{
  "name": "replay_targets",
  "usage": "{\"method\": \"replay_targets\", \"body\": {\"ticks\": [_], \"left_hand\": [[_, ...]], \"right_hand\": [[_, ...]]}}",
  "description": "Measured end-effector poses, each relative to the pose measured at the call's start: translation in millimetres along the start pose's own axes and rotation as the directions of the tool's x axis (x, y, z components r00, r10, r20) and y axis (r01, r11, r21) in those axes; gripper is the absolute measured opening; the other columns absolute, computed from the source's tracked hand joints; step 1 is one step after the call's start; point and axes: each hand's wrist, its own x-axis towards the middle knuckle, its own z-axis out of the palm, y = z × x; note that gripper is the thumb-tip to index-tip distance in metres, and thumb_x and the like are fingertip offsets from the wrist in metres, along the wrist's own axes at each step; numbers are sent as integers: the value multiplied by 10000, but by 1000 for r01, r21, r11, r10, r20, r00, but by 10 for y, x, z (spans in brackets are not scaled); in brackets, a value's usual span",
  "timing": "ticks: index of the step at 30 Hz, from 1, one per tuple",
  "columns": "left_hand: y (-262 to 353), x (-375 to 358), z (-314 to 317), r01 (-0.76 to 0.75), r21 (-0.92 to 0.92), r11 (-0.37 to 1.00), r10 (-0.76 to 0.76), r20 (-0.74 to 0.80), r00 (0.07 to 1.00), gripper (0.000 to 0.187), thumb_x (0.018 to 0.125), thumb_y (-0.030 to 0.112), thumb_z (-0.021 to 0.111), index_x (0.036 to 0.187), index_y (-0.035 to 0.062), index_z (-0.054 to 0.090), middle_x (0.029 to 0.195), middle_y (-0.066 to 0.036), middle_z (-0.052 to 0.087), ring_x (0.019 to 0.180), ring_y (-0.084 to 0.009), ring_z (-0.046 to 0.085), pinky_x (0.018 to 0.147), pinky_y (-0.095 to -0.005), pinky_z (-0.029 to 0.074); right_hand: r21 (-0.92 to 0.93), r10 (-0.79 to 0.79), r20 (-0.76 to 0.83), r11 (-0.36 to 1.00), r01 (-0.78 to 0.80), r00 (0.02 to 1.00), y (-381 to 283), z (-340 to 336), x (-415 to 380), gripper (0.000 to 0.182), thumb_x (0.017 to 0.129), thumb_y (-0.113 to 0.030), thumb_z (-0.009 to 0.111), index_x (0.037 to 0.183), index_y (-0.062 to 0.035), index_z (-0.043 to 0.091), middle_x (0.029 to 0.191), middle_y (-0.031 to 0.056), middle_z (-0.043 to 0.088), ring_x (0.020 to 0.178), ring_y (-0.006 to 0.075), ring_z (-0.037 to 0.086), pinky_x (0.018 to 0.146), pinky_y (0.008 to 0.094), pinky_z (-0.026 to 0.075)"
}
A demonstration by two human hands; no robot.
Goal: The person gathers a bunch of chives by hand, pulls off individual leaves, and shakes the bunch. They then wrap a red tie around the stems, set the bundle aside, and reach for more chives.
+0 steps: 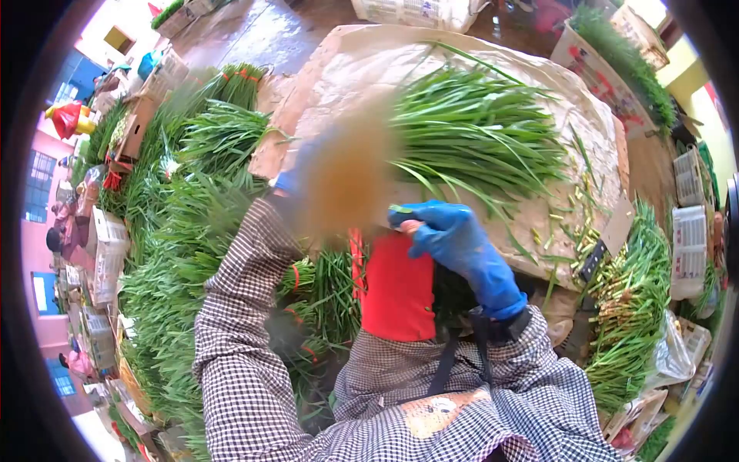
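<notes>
My right hand (446, 235), in a blue glove, is closed with finger and thumb together at the table's near edge. A small dark and green thing shows at its fingertips; I cannot make out what it is. A brownish blur in mid-view covers most of my left hand (287, 180); only a bit of blue glove shows past the checked sleeve, and its fingers are hidden. Beyond both hands a pile of long flat green leaves (477, 127), like garlic chives, lies on the cloth-covered table (354, 65). Below my right hand is a red panel (399, 289), with red strips (356, 262) beside it.
Bunches of greens (177, 254) crowd the left side, some tied with red bands. A black-handled tool (593, 260) lies at the table's right edge near cut stem pieces (550, 231). More greens (627, 323) stand at right, beside white crates (687, 254).
</notes>
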Motion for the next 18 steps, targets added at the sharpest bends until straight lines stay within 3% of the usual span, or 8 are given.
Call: {"method": "replay_targets", "body": {"ticks": [3,5,6,10,14,15,17,18], "left_hand": [[116,-77,-95,14,21,1000,-15,6,1000,720,687,-46,532,1366,-12,297,1149,-299,510,1060,-419,514,899,-421,436],[271,-174,-382,162,-147,976,-135,176,975,853,648,19,624,1403,-1,227,1162,-282,498,1048,-412,510,874,-421,444],[-126,-419,54,6,-445,896,11,35,999,978,611,107,720,1421,6,182,1258,-281,432,1132,-392,466,925,-397,422],[7,-716,-266,86,-662,745,-51,72,996,995,634,183,764,1421,2,183,1359,-271,343,1228,-364,400,1003,-386,360],[-36,-787,-93,225,-896,383,-564,-34,825,662,869,259,612,1381,-14,293,1341,-124,427,1191,-230,448,1008,-354,356],[-159,-785,101,228,-896,380,-570,-33,821,662,869,259,612,1381,-14,293,1341,-124,427,1191,-230,448,1008,-354,356],[-428,-849,644,-16,-962,-274,-680,182,711,567,909,252,557,1356,-21,339,1281,-94,484,1101,-181,501,938,-306,410],[-544,-845,976,60,-994,95,-644,-15,765,561,934,358,494,1336,-14,375,1277,-81,486,1067,-144,510,874,-262,441]], "right_hand": [[-150,0,146,988,22,989,278,201,346,200,872,-75,568,1037,10,642,835,88,664,657,130,608,573,244,498],[-477,50,43,879,-23,998,366,134,513,237,869,-76,575,1091,-13,627,807,63,653,605,105,578,579,235,487],[-367,147,50,923,-119,988,368,82,549,267,866,-97,584,1123,-32,617,825,62,664,585,94,569,578,240,490],[-384,132,3,915,-121,991,502,45,637,235,822,-171,626,1025,-60,665,764,140,662,549,167,601,571,314,501],[-442,149,13,888,-128,989,531,122,566,232,812,-163,633,1018,-64,669,741,137,659,534,172,593,560,311,494],[-447,126,8,888,-109,992,551,123,554,224,813,-161,627,1010,-62,671,739,138,658,531,179,591,560,312,492],[-454,104,1,886,-92,995,571,135,539,216,814,-158,622,1001,-61,672,736,139,658,529,186,590,559,313,490],[-408,95,-10,908,-91,995,577,142,530,205,819,-153,614,990,-58,674,733,137,658,528,185,590,556,314,487]]}}
